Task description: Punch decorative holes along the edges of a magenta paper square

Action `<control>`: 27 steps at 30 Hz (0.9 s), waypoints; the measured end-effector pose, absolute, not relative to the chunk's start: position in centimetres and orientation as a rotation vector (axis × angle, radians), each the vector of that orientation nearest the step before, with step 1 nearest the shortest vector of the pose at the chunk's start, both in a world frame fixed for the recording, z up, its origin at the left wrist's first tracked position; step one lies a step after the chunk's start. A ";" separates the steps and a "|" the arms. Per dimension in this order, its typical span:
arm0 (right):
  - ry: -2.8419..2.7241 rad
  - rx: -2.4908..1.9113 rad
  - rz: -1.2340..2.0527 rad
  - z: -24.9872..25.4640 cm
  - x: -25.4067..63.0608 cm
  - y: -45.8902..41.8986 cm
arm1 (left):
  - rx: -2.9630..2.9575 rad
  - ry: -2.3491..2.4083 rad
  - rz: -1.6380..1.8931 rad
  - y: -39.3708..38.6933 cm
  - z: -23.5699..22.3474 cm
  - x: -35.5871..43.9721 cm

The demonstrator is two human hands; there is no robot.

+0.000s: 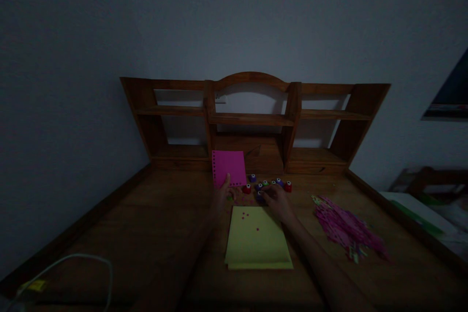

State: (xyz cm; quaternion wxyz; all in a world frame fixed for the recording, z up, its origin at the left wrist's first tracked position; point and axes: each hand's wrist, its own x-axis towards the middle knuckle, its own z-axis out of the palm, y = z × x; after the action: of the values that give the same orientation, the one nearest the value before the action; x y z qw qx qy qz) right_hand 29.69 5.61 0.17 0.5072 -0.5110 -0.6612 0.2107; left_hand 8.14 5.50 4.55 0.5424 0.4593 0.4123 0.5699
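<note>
A pink sheet of paper with holes along its left and bottom edges stands in front of my body. My left hand is at its lower left corner, thumb over the front and fingers curled below. My right hand has its fingertips on a small purple craft punch. Several other punches stand close by, among them a red punch, a green punch and a second red punch. Tiny pink cut-outs lie scattered between my hands.
A stack of yellow paper lies nearest me, with a few pink bits on it. To the right is a heap of pink and yellow paper strips. A wooden shelf unit lines the desk's back. A pale cable loops at front left.
</note>
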 end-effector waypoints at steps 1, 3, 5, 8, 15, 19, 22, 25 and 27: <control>-1.586 -1.230 0.466 0.2 29.8 5.6 | 1.091 0.981 1.359 5.5 4.5 8.1; -1.568 -1.237 0.410 0.3 30.1 5.6 | 1.104 0.979 1.367 5.6 4.3 8.1; -1.545 -1.254 0.380 0.3 30.5 5.8 | 1.122 0.965 1.365 5.8 3.9 7.9; -1.530 -1.283 0.358 0.3 30.8 6.1 | 1.146 0.937 1.347 6.0 3.5 7.8; -1.549 -1.291 0.319 0.6 30.8 6.2 | 1.131 0.935 1.385 6.0 3.6 8.0; -1.543 -1.273 0.315 0.9 30.8 5.9 | 1.084 0.967 1.378 6.1 2.9 8.1; -1.528 -1.277 0.326 1.0 30.9 5.7 | 1.077 0.966 1.312 6.1 2.4 8.2; -1.516 -1.290 0.340 1.0 30.9 5.7 | 1.122 0.912 1.241 6.0 2.3 8.4; -1.507 -1.288 0.350 0.9 30.9 5.8 | 1.136 0.881 1.230 5.8 2.4 8.6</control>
State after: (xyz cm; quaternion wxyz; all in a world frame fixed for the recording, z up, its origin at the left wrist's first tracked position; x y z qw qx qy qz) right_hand 30.93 5.83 0.90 0.5348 -0.5406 -0.6325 0.1470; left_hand 8.65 5.84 2.39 0.5850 0.4870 0.3777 0.5272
